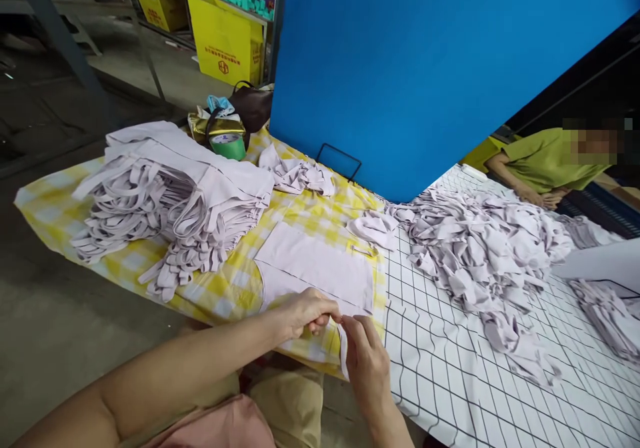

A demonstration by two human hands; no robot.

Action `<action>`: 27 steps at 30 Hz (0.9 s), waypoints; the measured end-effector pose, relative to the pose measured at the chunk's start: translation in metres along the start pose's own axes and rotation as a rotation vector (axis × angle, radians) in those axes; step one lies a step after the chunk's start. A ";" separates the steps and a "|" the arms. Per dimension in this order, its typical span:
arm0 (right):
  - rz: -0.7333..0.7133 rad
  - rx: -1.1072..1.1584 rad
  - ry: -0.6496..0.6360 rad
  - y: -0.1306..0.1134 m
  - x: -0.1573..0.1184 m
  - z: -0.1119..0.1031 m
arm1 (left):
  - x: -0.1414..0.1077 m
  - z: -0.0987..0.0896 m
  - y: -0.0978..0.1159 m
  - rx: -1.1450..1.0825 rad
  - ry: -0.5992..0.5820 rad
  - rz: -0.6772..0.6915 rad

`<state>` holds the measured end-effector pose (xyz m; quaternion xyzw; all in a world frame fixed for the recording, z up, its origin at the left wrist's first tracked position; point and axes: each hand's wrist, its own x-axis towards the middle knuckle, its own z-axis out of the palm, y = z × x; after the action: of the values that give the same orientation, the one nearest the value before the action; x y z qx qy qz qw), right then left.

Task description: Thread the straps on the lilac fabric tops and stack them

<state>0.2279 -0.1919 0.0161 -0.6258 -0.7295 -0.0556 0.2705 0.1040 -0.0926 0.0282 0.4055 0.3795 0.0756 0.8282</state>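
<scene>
A pale lilac fabric piece [320,261] with dark seam lines lies flat on the checked cloth in front of me. At its near edge, my left hand [315,311] is closed, fingers curled and thumb and fingertip pinched. My right hand [369,358] meets it there, also closed in a pinch. A narrow pale fabric strap [343,353] hangs down beside the right fingers and runs up into the pinch. The exact spot between the fingertips is hidden. To the left rises a thick stack of similar strapped pieces [185,168], with loops drooping over its front.
A yellow checked cloth [230,295] and a white grid-lined cloth [430,381] cover the table. Loose lilac pieces [480,241] heap at the right. A blue panel [400,68] stands behind. Green tape [227,146] sits at the back. A co-worker in a green shirt [540,158] sits opposite.
</scene>
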 end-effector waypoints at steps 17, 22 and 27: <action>0.571 0.294 -0.260 0.048 0.044 0.023 | 0.055 -0.027 0.007 1.692 0.162 0.882; 0.564 0.298 -0.272 0.048 0.046 0.022 | 0.063 -0.031 0.008 1.481 0.212 0.825; 0.428 0.222 -0.291 0.048 0.048 0.022 | 0.065 -0.031 0.014 1.398 0.163 0.752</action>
<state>0.2627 -0.1303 0.0069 -0.7336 -0.6134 0.1736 0.2354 0.1302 -0.0362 -0.0103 0.9251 0.2361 0.1239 0.2704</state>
